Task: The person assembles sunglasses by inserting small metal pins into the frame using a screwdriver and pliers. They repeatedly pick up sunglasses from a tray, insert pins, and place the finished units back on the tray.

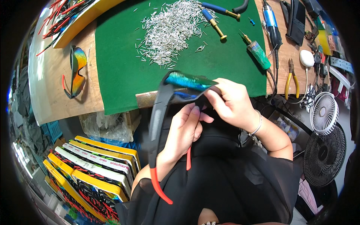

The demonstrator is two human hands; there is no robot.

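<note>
Black wraparound sunglasses point(159, 112) with red temple tips and a blue-green mirrored lens are up in front of my body. My right hand point(234, 103) is closed round their right end, thumb and fingers pinching the frame. Just below the lens, my left hand point(185, 129) is closed, its fingertips against the black frame. A red temple tip shows beneath that hand; the stretch between is hidden. One temple hangs toward me on the left, outside my left wrist. The frame is slightly blurred.
A green mat point(120, 56) carries a heap of small metal pins point(168, 32), two blue-handled tools point(213, 24) and a green-handled tool point(258, 54). Yellow-handled pliers point(291, 80) lie right; orange-lens sunglasses point(78, 71) lie left. Boxes of sunglasses point(101, 150) stand lower left, fans point(324, 112) at right.
</note>
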